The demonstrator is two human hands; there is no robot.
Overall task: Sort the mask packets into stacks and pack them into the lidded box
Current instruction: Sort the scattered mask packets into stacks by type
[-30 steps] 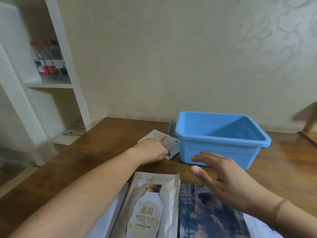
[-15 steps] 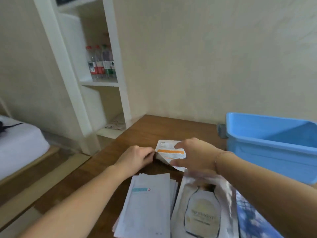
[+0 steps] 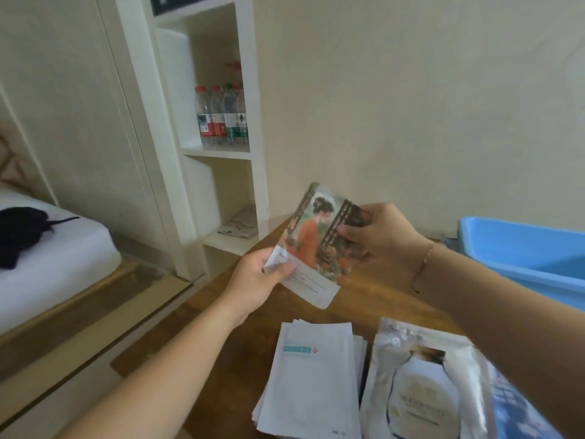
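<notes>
Both hands hold a small bunch of mask packets point(image 3: 311, 245) up above the wooden table point(image 3: 221, 331); the front one shows a figure in orange. My left hand point(image 3: 259, 280) grips the lower white end, thumb on top. My right hand point(image 3: 376, 237) pinches the upper right edge. Below lie a stack of white packets point(image 3: 311, 381), a silvery packet with a cream bottle shape point(image 3: 424, 394) and, partly under my right arm, a blue patterned packet point(image 3: 519, 413). The blue box point(image 3: 519, 248) stands at the right; no lid shows.
A white shelf unit point(image 3: 218, 153) left of the table holds several water bottles point(image 3: 223, 115) and some papers lower down. A bed with a white mattress point(image 3: 53, 258) and a black garment sits at far left. The table's left edge runs close to the white stack.
The packets were lying on the table under both hands; now they are lifted and turned upright, showing the picture side. The view has swung further left, so less of the blue box shows.
</notes>
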